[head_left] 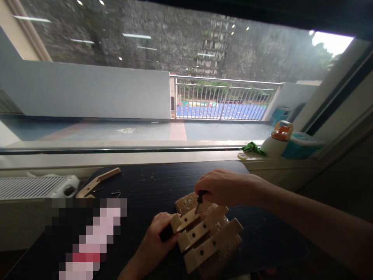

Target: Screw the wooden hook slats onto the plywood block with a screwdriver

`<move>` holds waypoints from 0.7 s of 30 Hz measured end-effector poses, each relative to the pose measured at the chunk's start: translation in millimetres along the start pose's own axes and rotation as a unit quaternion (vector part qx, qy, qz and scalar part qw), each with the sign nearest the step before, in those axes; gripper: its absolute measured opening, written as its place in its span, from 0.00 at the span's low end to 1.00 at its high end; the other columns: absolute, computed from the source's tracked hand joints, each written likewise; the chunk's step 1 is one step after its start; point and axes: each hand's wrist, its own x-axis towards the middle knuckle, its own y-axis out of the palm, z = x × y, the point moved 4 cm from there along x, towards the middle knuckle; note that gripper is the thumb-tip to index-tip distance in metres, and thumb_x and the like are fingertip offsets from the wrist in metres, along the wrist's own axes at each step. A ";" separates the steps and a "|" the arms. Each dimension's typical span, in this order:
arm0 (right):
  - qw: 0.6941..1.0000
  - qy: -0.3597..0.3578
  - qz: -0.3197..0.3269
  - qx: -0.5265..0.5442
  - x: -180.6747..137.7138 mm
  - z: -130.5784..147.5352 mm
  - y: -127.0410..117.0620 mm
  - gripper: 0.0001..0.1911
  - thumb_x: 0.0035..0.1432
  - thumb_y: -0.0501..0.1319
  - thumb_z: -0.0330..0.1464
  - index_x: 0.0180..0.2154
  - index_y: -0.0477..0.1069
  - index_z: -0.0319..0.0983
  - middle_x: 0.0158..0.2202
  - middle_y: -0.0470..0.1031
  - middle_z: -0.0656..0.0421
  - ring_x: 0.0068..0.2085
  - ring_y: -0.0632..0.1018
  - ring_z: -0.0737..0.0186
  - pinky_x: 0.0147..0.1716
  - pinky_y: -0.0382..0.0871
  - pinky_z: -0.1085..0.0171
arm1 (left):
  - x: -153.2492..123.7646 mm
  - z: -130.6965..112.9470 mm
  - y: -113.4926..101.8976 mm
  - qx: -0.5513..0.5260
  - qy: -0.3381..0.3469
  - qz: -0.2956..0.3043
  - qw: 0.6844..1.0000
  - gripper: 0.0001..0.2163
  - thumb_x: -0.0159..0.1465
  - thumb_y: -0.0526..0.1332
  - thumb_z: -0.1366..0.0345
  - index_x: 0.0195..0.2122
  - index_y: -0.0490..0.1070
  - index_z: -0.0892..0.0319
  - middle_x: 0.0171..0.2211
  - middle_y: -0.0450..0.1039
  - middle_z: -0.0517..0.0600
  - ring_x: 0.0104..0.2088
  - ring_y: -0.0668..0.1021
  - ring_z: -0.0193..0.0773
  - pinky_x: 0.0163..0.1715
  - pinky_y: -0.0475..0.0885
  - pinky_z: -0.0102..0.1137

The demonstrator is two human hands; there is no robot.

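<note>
My right hand is closed round the dark handle of a screwdriver. The tool's thin shaft slants down to a dark hole in the farthest of three pale wooden bars. That bar lies side by side with the middle wooden bar and the nearest wooden bar, each showing dark round holes. Beneath them is a brownish, glossy, textured block, partly covered. My left hand grips the left end of the farthest bar, thumb on the near side; some of its fingers are hidden.
On the dark table an angled wooden piece lies at the far left, beside small metal hex keys. A white slatted heater borders the table. A white jug and green cloth sit on the windowsill. A pixelated patch hides the lower left.
</note>
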 end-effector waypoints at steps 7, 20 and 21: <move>1.000 0.014 -0.008 -0.022 -1.2 -1.0 2.1 0.11 0.55 0.52 0.30 0.34 0.73 0.39 0.31 0.76 0.56 0.32 0.73 0.63 0.30 0.58 0.65 | -0.6 0.6 0.5 -0.004 0.001 0.002 1.000 0.12 0.55 0.63 0.65 0.42 0.73 0.56 0.39 0.76 0.51 0.42 0.75 0.42 0.44 0.71 0.36; 1.000 -0.010 0.003 -0.008 0.4 3.3 -5.5 0.13 0.52 0.53 0.25 0.36 0.74 0.40 0.34 0.76 0.57 0.36 0.74 0.63 0.33 0.59 0.66 | 0.0 -1.8 -0.8 -0.007 -0.002 0.001 1.000 0.11 0.55 0.62 0.66 0.40 0.73 0.56 0.37 0.76 0.51 0.40 0.76 0.43 0.43 0.71 0.36; 1.000 -0.008 0.003 -0.003 0.5 3.0 -5.5 0.13 0.52 0.53 0.25 0.36 0.74 0.39 0.35 0.76 0.57 0.37 0.74 0.62 0.34 0.60 0.66 | 0.1 -2.0 -1.0 -0.008 -0.001 0.000 1.000 0.11 0.55 0.62 0.66 0.40 0.73 0.56 0.37 0.76 0.51 0.40 0.76 0.43 0.43 0.71 0.36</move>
